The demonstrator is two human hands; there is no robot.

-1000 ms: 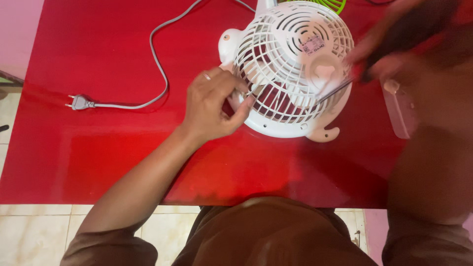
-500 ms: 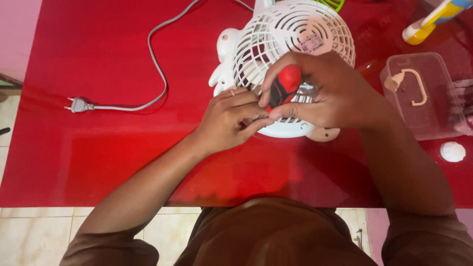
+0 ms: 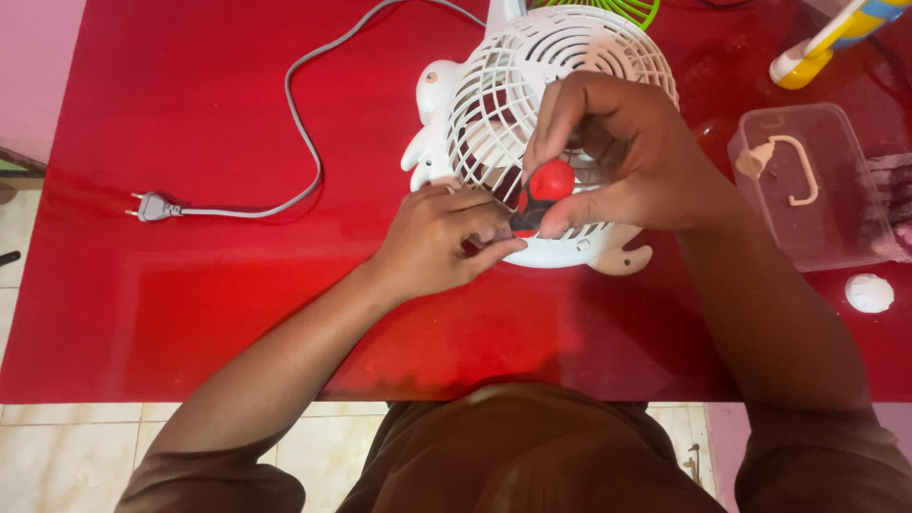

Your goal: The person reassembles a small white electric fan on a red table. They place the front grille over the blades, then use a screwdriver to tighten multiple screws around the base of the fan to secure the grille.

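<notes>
A small white table fan (image 3: pixel 532 85) with a wire grille lies face up on the red table (image 3: pixel 190 285). My right hand (image 3: pixel 617 157) grips a screwdriver with a red and black handle (image 3: pixel 541 195), held upright over the grille's near rim. My left hand (image 3: pixel 442 237) rests beside it, fingers pinched against the fan's lower left edge close to the screwdriver's tip. The tip itself is hidden behind my fingers.
The fan's grey cord (image 3: pixel 304 142) curls left to a two-pin plug (image 3: pixel 152 206). A clear plastic box (image 3: pixel 807 185) stands at the right, a small white round cap (image 3: pixel 869 293) in front of it. A yellow and white object (image 3: pixel 817 43) lies at the far right. Tiled floor lies below the table edge.
My right hand has swung in from the right, turned the screwdriver upright over the fan's near rim and shifted slightly. My left hand has stayed pinched at the fan's edge.
</notes>
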